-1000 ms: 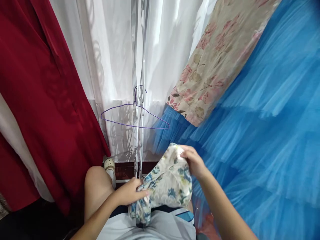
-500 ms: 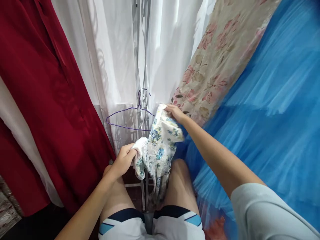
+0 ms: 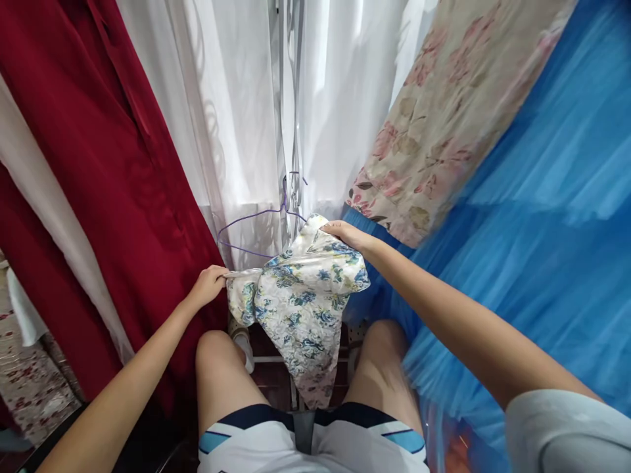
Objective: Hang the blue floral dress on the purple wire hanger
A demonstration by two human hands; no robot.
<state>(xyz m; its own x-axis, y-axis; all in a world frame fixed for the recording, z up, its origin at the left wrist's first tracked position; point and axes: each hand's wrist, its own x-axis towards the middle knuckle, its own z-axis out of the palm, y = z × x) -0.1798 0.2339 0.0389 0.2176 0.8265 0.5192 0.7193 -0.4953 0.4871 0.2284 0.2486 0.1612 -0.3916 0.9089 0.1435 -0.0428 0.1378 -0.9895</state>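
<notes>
Head view: both hands are full, same item. Left hand (image 3: 210, 287) pinches the narrow end of a white-and-blue floral garment (image 3: 303, 302); right hand (image 3: 348, 235) grips its upper edge near the collar-like corner. Garment is up off any surface, in front of the person, pulled out between the 2 hands, lower part dangling between the knees.

Progress, as I judge it: lifting and spreading partly done; cloth still creased, the left-hand end bunched, so not fully opened out. Purple hanger (image 3: 284, 197) hangs right behind; no garment seen on it, part hidden by the cloth, can't tell if they touch. Red fabric (image 3: 148, 171) at left, blue tulle (image 3: 493, 282) at right, neither held.
</notes>
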